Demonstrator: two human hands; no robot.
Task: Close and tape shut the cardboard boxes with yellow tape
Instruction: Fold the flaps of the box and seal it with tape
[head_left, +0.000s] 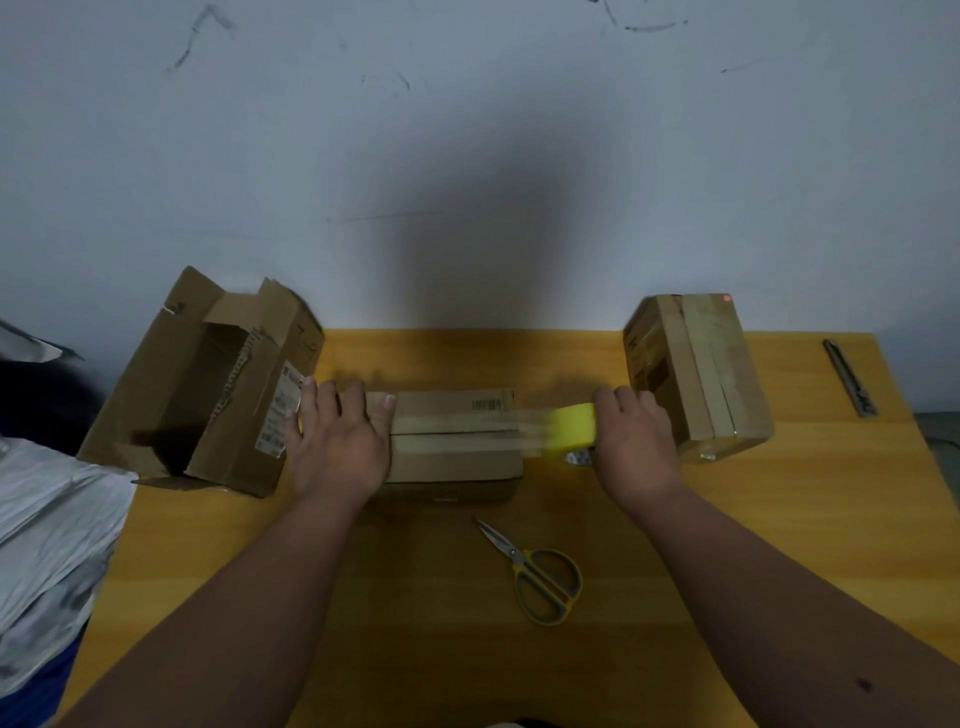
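Cardboard box (452, 447) between hands, tape roll (571, 426) right.

Plain packing spot, likely back room or small workshop. Bare scuffed white wall (467, 130) directly behind yellow wooden table (779, 519). Cardboard boxes on table: open box (208, 384) far left, taped box (701, 374) far right. Scissors (540, 571) near centre, utility knife (849, 376) far right, crumpled plastic sheeting (47, 530) at left.

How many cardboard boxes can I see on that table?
3. An open box stands at the table's left edge, a closed box lies in the middle under the hands, and a taped box stands at the right. No others show.
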